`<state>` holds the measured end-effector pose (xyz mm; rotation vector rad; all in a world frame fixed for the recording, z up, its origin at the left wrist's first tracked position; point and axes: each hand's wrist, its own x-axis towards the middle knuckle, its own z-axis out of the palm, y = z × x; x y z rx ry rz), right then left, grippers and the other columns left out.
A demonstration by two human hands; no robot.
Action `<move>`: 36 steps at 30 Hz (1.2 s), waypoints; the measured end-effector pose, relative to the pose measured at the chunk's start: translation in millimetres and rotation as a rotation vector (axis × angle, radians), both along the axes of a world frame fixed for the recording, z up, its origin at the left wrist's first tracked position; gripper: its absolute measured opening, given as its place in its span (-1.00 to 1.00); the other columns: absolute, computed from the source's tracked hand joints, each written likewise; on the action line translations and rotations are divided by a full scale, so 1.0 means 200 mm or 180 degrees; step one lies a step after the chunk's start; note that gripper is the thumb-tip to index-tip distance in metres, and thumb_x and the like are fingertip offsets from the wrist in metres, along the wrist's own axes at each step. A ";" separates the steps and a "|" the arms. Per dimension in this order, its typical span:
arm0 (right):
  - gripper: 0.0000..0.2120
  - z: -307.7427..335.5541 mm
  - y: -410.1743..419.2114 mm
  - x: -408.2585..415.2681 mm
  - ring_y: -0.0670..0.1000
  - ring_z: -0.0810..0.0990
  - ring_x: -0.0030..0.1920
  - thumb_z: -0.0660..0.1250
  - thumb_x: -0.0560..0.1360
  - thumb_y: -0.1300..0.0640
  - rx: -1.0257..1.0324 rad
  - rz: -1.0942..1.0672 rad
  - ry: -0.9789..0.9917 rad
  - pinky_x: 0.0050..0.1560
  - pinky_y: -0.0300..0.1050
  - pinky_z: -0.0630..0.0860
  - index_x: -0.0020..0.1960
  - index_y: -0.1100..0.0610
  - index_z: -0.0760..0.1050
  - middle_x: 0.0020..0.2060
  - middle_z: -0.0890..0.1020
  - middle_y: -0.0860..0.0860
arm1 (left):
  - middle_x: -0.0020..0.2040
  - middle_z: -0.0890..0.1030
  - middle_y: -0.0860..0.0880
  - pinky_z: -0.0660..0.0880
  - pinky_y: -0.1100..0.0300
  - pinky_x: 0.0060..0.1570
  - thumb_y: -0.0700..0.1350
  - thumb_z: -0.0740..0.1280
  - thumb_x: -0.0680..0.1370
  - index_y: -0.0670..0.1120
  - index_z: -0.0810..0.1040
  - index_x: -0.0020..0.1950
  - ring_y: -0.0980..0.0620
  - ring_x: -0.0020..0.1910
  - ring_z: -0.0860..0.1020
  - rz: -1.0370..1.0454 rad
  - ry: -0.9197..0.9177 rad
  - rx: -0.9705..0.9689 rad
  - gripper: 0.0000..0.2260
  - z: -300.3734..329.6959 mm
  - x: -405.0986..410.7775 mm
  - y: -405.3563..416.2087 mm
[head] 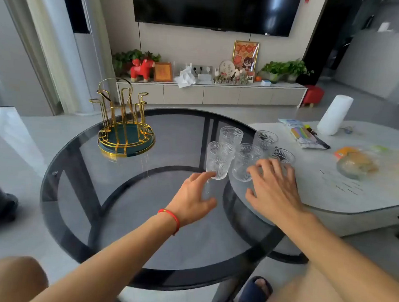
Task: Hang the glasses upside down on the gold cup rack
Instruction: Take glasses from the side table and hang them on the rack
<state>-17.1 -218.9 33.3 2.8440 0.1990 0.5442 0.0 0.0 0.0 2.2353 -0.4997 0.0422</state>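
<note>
Several clear ribbed glasses stand upright in a cluster on the round dark glass table [119, 216]. The nearest-left glass [218, 159] has my left hand [194, 198] just below it, fingers apart, the forefinger touching its base. My right hand [273, 185] is spread open in front of the middle glass [245, 162] and partly covers the right glass [283, 156]. Two more glasses [231, 135] [265, 139] stand behind. The gold cup rack [123, 120] with a green base stands empty at the table's far left.
A pale table [355, 190] adjoins on the right, holding a white roll [335, 114], a packet [302, 133] and a glass bowl [354, 165]. A TV cabinet [209, 93] with ornaments lines the far wall. My knees and a slipper are at the bottom.
</note>
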 end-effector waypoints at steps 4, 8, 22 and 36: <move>-0.31 -0.01 -0.08 0.00 0.29 0.48 0.26 0.41 0.51 -0.17 0.1074 -0.0704 0.0292 0.05 0.14 0.57 0.49 0.14 0.28 0.35 0.41 0.24 | 0.38 0.47 -0.10 0.49 0.06 0.28 -0.11 0.38 0.47 0.01 0.37 0.49 -0.06 0.32 0.47 -0.0140 0.0070 -0.0128 -0.42 0.02 -0.02 -0.15; -0.17 0.00 -0.08 0.01 0.26 0.47 0.34 0.51 0.42 -0.11 0.2165 -0.0516 0.0545 0.20 0.06 0.50 0.56 0.07 0.22 0.38 0.38 0.20 | 0.38 0.49 -0.11 0.54 0.08 0.20 -0.10 0.44 0.46 0.01 0.32 0.52 -0.03 0.23 0.52 -0.0293 0.0174 -0.0111 -0.36 0.06 0.04 -0.22; -0.22 0.25 0.40 0.29 -0.03 0.68 0.18 0.55 0.19 -0.41 0.4030 0.0656 0.2199 0.21 0.11 0.64 0.25 0.00 0.51 0.20 0.67 -0.01 | 0.32 0.59 -0.19 0.59 -0.21 0.18 -0.13 0.60 0.39 -0.05 0.47 0.44 -0.21 0.25 0.62 -0.0039 0.1212 -0.2622 -0.35 0.21 0.14 0.46; -0.06 0.53 1.01 0.99 0.05 0.47 0.35 0.67 0.26 -0.07 0.2742 0.1388 0.0999 0.25 -0.04 0.43 0.54 0.00 0.34 0.38 0.50 -0.02 | 0.29 0.61 -0.01 0.54 0.15 0.24 -0.02 0.32 0.62 -0.01 0.53 0.37 0.07 0.25 0.57 0.1505 -0.0154 -0.0971 -0.68 0.20 0.62 0.92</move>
